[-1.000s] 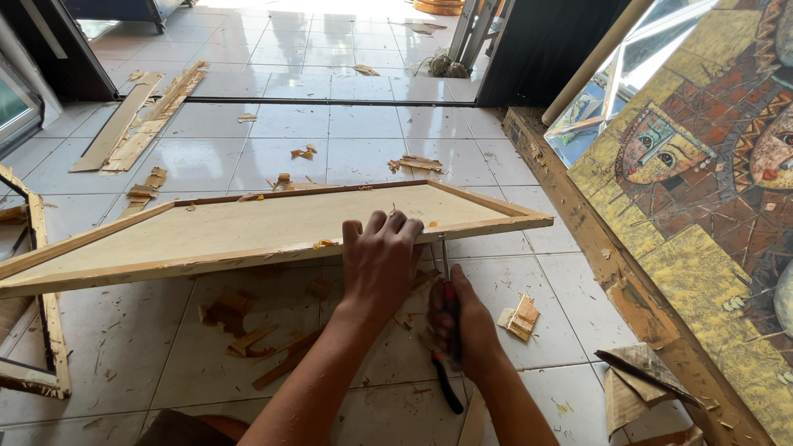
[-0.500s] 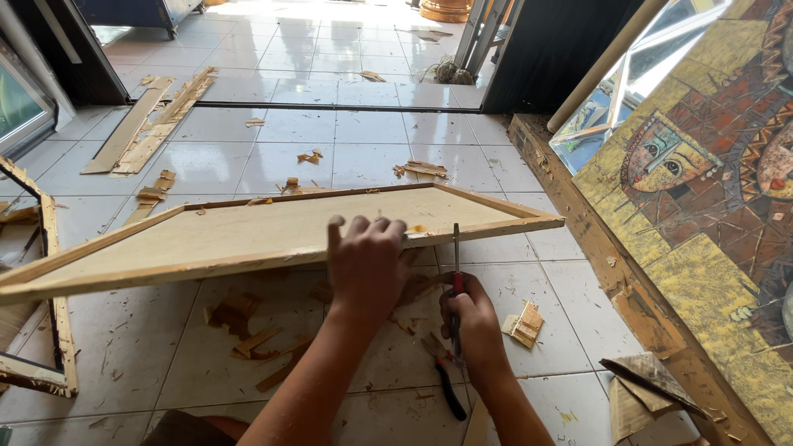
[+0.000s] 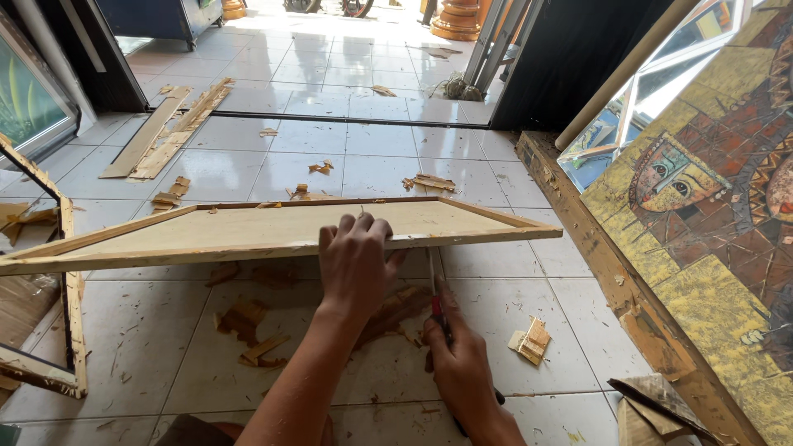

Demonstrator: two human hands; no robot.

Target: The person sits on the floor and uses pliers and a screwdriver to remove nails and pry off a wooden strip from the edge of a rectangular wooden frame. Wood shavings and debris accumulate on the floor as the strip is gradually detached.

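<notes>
Right hand (image 3: 459, 357) closed around a red-handled tool (image 3: 436, 299) pointing up under the frame edge, left hand (image 3: 355, 263) curled over the near rail of a wooden frame (image 3: 248, 231) held tilted above the tiled floor (image 3: 512, 289), wood scraps (image 3: 530, 340) scattered, painting (image 3: 710, 190) at right.

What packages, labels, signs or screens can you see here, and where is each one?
No packages, labels, signs or screens show.
Nearest in kind, a painted panel leans at the right: rectangular, in ochre, brown and red, showing stylised figures.
A glazed frame stands at far left, with green inside.
The left hand grips a wooden frame; the right hand holds a red-handled tool under it.
</notes>
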